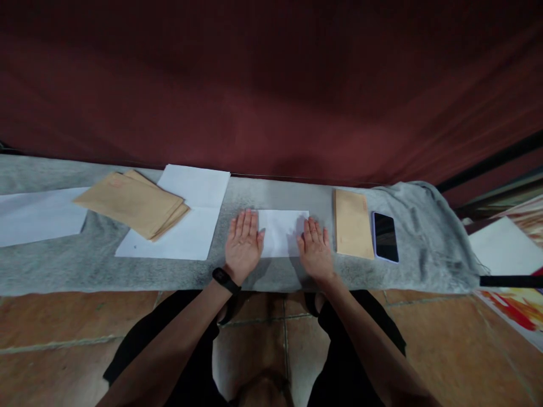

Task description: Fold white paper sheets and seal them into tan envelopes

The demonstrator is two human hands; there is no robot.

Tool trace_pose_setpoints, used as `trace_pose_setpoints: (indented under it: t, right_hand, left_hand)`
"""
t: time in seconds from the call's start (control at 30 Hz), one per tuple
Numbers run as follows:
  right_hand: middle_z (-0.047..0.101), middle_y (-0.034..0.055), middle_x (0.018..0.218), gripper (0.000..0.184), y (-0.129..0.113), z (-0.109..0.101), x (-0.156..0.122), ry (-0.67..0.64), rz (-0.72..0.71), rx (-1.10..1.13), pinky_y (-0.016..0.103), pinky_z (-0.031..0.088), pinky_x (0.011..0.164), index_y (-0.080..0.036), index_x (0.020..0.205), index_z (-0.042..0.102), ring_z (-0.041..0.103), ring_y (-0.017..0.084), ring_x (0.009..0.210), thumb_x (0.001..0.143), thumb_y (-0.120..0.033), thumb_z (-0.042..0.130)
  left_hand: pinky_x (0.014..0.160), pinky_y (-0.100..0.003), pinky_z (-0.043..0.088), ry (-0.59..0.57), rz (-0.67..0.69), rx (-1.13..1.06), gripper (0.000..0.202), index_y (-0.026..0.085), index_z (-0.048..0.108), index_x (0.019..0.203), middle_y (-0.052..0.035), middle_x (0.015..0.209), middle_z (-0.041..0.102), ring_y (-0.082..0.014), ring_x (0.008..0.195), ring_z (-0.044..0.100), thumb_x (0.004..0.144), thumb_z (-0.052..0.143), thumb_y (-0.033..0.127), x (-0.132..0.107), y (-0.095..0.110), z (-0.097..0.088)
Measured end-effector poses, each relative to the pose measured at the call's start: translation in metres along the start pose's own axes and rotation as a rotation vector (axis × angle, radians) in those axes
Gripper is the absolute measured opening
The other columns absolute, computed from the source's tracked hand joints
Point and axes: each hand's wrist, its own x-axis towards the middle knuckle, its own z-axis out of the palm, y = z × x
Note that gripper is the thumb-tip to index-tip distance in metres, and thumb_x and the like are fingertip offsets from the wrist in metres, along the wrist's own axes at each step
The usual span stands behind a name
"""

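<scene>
Overlapping both ends of white paper (279,233), left hand (243,243), right hand (316,249) flat, unclenched; envelopes (354,225) nearby, contents hidden.

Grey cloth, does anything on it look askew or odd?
Yes: the brown envelopes at left are fanned askew partly over a large white sheet, unlike the neater brown stack beside the phone. The grey cloth bunches at its right end. The small white paper between the left hand and right hand lies straight.
</scene>
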Motion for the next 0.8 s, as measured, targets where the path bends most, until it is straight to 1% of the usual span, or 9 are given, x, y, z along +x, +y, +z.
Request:
trace_pose_setpoints:
  t: [0.13, 0.2, 0.27, 0.33, 0.43, 0.5, 0.6, 0.7, 0.8]
  right_hand:
    - [0.031, 0.0125, 0.168, 0.058, -0.021, 0.002, 0.023, -0.084, -0.094, 0.147, 0.051, 0.025, 0.126, -0.013, 0.161, 0.034, 0.027, 0.025, 0.157, 0.11, -0.037, 0.019]
    - [0.035, 0.012, 0.166, 0.059, -0.03, 0.007, 0.032, -0.118, -0.09, 0.188, 0.048, 0.025, 0.127, -0.013, 0.16, 0.037, 0.028, 0.022, 0.156, 0.11, -0.036, 0.015]
    - [0.039, 0.0123, 0.164, 0.06, -0.036, 0.011, 0.039, -0.13, -0.074, 0.188, 0.046, 0.023, 0.128, -0.012, 0.158, 0.041, 0.03, 0.021, 0.155, 0.11, -0.037, 0.013]
    - [0.04, 0.0125, 0.164, 0.06, -0.038, 0.015, 0.043, -0.124, -0.07, 0.159, 0.047, 0.021, 0.128, -0.011, 0.157, 0.042, 0.031, 0.022, 0.155, 0.11, -0.037, 0.014]
    - [0.037, 0.0125, 0.165, 0.059, -0.036, 0.019, 0.044, -0.099, -0.086, 0.102, 0.049, 0.019, 0.128, -0.011, 0.157, 0.042, 0.03, 0.025, 0.155, 0.111, -0.038, 0.017]
    - [0.036, 0.012, 0.166, 0.058, -0.033, 0.021, 0.044, -0.077, -0.095, 0.069, 0.05, 0.02, 0.127, -0.012, 0.157, 0.042, 0.031, 0.027, 0.155, 0.111, -0.038, 0.02]
    - [0.036, 0.0122, 0.166, 0.056, -0.029, 0.025, 0.044, -0.031, -0.095, 0.036, 0.052, 0.023, 0.126, -0.014, 0.158, 0.041, 0.035, 0.028, 0.153, 0.11, -0.04, 0.026]
    - [0.036, 0.0144, 0.165, 0.057, -0.025, 0.027, 0.043, 0.004, -0.087, 0.014, 0.052, 0.026, 0.125, -0.013, 0.158, 0.04, 0.036, 0.029, 0.152, 0.11, -0.042, 0.031]
    - [0.036, 0.0166, 0.165, 0.058, -0.02, 0.028, 0.042, 0.022, -0.076, -0.006, 0.052, 0.027, 0.124, -0.011, 0.158, 0.039, 0.036, 0.03, 0.152, 0.109, -0.043, 0.033]
  left_hand:
    - [0.13, -0.049, 0.021, -0.096, 0.153, -0.072, 0.058, 0.008, 0.037, 0.158, -0.0132, 0.166, 0.035, -0.0268, 0.157, 0.025, 0.106, 0.03, 0.031, 0.011, 0.027, 0.007]
    - [0.13, -0.049, 0.02, -0.136, 0.172, -0.08, 0.057, 0.007, 0.038, 0.157, -0.013, 0.165, 0.036, -0.0271, 0.157, 0.025, 0.105, 0.03, 0.027, 0.015, 0.036, 0.014]
    - [0.129, -0.05, 0.021, -0.171, 0.16, -0.08, 0.057, 0.005, 0.038, 0.157, -0.0135, 0.165, 0.036, -0.0278, 0.156, 0.027, 0.104, 0.03, 0.025, 0.017, 0.04, 0.022]
    - [0.129, -0.049, 0.021, -0.19, 0.145, -0.078, 0.057, 0.005, 0.037, 0.157, -0.0133, 0.166, 0.035, -0.0276, 0.156, 0.027, 0.104, 0.029, 0.025, 0.017, 0.04, 0.028]
    - [0.13, -0.047, 0.019, -0.175, 0.137, -0.08, 0.057, 0.008, 0.037, 0.158, -0.0111, 0.167, 0.034, -0.0252, 0.157, 0.026, 0.104, 0.028, 0.025, 0.017, 0.035, 0.03]
    - [0.13, -0.047, 0.018, -0.156, 0.124, -0.076, 0.056, 0.012, 0.038, 0.158, -0.0098, 0.167, 0.035, -0.0244, 0.157, 0.025, 0.105, 0.029, 0.027, 0.018, 0.03, 0.03]
    - [0.129, -0.049, 0.019, -0.14, 0.063, -0.058, 0.056, 0.016, 0.039, 0.158, -0.0099, 0.167, 0.034, -0.0249, 0.157, 0.025, 0.106, 0.031, 0.033, 0.021, 0.023, 0.029]
    - [0.128, -0.048, 0.021, -0.13, 0.007, -0.039, 0.058, 0.013, 0.039, 0.158, -0.0127, 0.167, 0.031, -0.0262, 0.157, 0.025, 0.106, 0.031, 0.038, 0.024, 0.018, 0.027]
    - [0.128, -0.048, 0.021, -0.101, -0.013, -0.024, 0.062, 0.01, 0.038, 0.158, -0.0164, 0.167, 0.03, -0.0282, 0.157, 0.025, 0.106, 0.033, 0.043, 0.023, 0.016, 0.026]
